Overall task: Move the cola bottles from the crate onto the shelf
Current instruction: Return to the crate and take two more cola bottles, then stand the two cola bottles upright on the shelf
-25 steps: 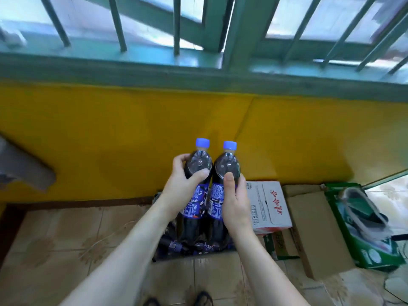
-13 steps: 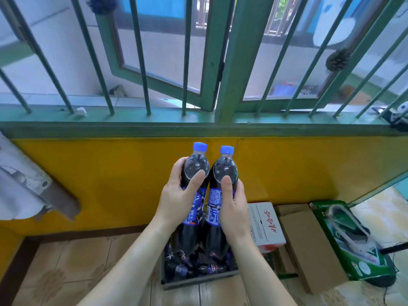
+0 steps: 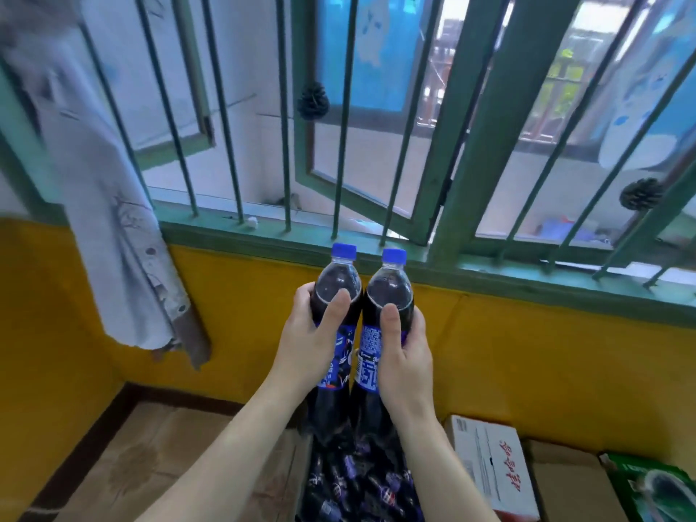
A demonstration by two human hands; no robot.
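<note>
I hold two upright cola bottles with blue caps side by side in front of me. My left hand [image 3: 309, 340] grips the left cola bottle [image 3: 336, 284] around its middle, thumb across the front. My right hand [image 3: 408, 356] grips the right cola bottle [image 3: 388, 292] the same way. Both bottles are dark with blue labels and touch each other. Below them on the floor sits the crate [image 3: 303, 476] with several more cola bottles [image 3: 361, 480] lying in it. No shelf is in view.
Ahead is a yellow wall [image 3: 527, 356] under a green barred window [image 3: 486, 137]. A pale cloth [image 3: 113, 220] hangs at the left. A white carton [image 3: 493, 469], a brown box [image 3: 568, 484] and a green box [image 3: 655, 487] stand right of the crate. Tiled floor [image 3: 158, 457] lies at the left.
Both hands have lifted the two bottles higher above the crate, and my view has tilted upward, showing more of the window and less of the floor.
</note>
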